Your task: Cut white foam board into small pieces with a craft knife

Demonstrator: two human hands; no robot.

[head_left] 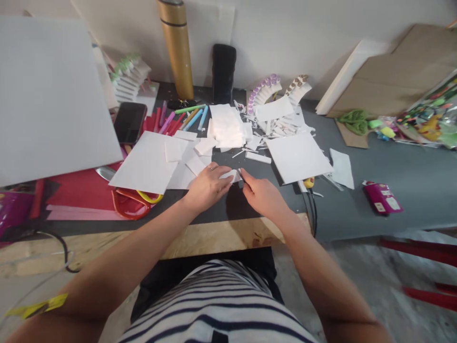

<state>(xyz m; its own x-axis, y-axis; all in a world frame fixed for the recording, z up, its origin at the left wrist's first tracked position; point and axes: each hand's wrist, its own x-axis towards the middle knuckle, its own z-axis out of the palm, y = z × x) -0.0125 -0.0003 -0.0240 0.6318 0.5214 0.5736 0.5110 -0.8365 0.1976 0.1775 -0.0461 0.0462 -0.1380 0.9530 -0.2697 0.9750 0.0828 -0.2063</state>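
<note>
My left hand (209,185) rests on the dark table (392,157) with its fingers closed on a small white paper piece (233,176). My right hand (262,193) meets it from the right, fingertips pinching the same piece at its right end. A ring shows on a left finger. Around the hands lie white sheets (148,162), a second white sheet (298,156) and several small white offcuts (203,147).
Red-handled scissors (130,202) lie left of my left hand. Coloured markers (185,116), a black phone (129,122), a gold flask (177,47) and a dark case (223,71) stand behind. A magenta packet (382,197) and cardboard (392,76) are at right. A large white board (50,95) leans at left.
</note>
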